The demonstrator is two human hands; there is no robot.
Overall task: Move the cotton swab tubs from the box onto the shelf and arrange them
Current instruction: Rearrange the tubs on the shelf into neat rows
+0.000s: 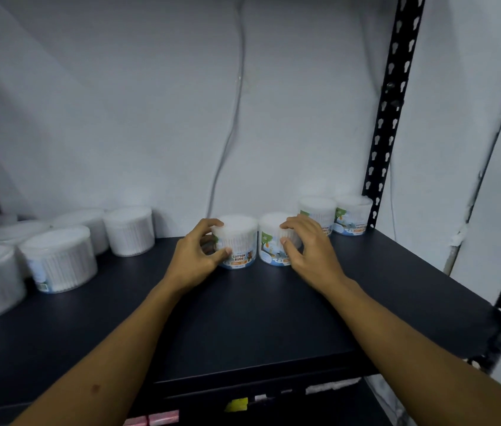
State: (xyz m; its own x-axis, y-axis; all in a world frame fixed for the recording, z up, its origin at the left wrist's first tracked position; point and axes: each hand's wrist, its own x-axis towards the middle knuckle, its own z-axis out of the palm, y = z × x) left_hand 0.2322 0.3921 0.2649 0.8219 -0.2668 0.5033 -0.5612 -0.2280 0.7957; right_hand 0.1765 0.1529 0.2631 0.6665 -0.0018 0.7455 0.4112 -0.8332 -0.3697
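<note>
My left hand [203, 250] grips one tub [237, 241], right hand [301, 244] its neighbour [274, 241] at the shelf's [274, 318] twelve o'clock — light, rigid, slick plastic (I judge); best held round the sides.

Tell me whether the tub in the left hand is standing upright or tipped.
Upright. The tub in the left hand stands flat on the shelf, lid up, its label reading level.

The dark shelf [274, 318] carried cotton swab tubs: a cluster at the left [58, 259], two touching at the centre back [240, 241], and two more at the right back corner [335, 215].
</note>
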